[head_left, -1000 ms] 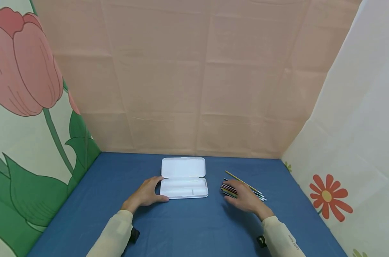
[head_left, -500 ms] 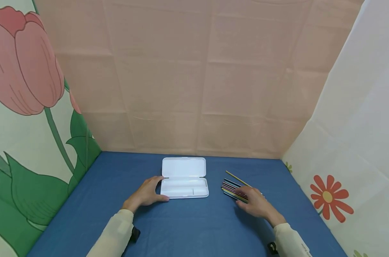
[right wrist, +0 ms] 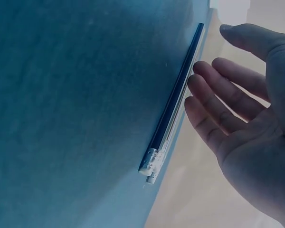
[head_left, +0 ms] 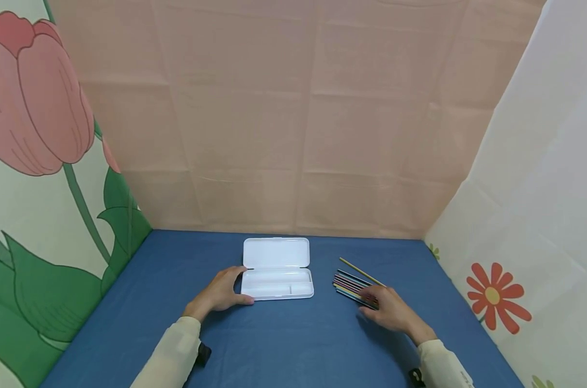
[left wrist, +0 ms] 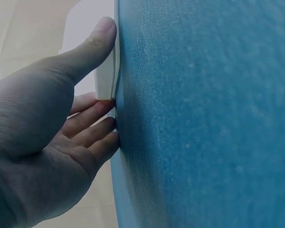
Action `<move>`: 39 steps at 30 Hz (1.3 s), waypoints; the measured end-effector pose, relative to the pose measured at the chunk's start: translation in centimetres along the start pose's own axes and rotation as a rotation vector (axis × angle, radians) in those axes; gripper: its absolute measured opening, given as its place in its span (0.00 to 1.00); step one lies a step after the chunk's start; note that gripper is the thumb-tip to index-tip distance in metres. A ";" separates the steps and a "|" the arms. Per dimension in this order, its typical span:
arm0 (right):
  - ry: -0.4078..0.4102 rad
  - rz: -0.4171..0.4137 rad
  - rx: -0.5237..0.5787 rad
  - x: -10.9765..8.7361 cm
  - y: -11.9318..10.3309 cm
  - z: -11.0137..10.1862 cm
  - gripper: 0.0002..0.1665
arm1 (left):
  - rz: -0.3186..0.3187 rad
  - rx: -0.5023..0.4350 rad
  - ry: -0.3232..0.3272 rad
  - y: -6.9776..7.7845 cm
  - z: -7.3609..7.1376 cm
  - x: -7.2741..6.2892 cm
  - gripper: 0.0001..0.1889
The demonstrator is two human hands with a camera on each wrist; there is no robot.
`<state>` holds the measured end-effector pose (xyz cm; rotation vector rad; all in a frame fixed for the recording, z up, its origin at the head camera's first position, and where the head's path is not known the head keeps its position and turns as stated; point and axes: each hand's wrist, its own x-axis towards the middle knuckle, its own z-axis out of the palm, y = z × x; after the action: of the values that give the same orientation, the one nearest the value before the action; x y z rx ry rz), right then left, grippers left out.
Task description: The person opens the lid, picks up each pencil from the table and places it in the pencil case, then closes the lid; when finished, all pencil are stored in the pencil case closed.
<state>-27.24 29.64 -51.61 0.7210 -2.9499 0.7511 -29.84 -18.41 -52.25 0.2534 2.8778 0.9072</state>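
A white pencil case (head_left: 276, 283) lies with its lid (head_left: 276, 253) laid back on the blue cloth; a small divider stands in its tray. My left hand (head_left: 221, 291) holds the case's left end, thumb along the front wall and fingers at the back corner. In the left wrist view the thumb spans the case's wall (left wrist: 104, 78). To the right lies a row of several dark and coloured pencils (head_left: 347, 283), eraser ends toward me. Over their near ends hovers my right hand (head_left: 392, 310), its fingers relaxed and the thumb apart; the right wrist view shows the pencils (right wrist: 175, 102) beside the fingertips.
One yellow pencil (head_left: 358, 268) lies at a slant behind the row. Blue cloth (head_left: 293, 345) covers the table. A beige curtain (head_left: 293, 134) closes the back, with flower-printed cloths (head_left: 540, 215) at the sides.
My right hand has drawn back toward the right and toward me, uncovering more of the pencils' length. The left hand and the case stay where they were.
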 end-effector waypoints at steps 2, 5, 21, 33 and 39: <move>0.000 0.005 -0.004 0.0 0.2 0.1 0.21 | 0.000 0.002 -0.001 0.0 0.0 0.0 0.54; 0.002 0.009 -0.005 -0.1 0.3 0.2 0.21 | -0.001 0.003 -0.003 -0.1 0.0 0.0 0.54; -0.071 0.039 0.041 -0.4 0.6 0.5 0.16 | 0.007 -0.005 0.000 -0.1 0.0 0.1 0.54; -0.128 0.060 0.088 -0.7 0.3 0.4 0.11 | -0.003 0.003 -0.004 0.0 -0.1 0.0 0.54; -0.132 0.049 0.095 -0.7 0.2 0.3 0.10 | -0.003 0.007 -0.002 0.0 -0.1 0.0 0.54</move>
<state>-26.70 29.96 -52.02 0.7342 -3.0779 0.8859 -29.83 -18.49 -52.18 0.2508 2.8792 0.8965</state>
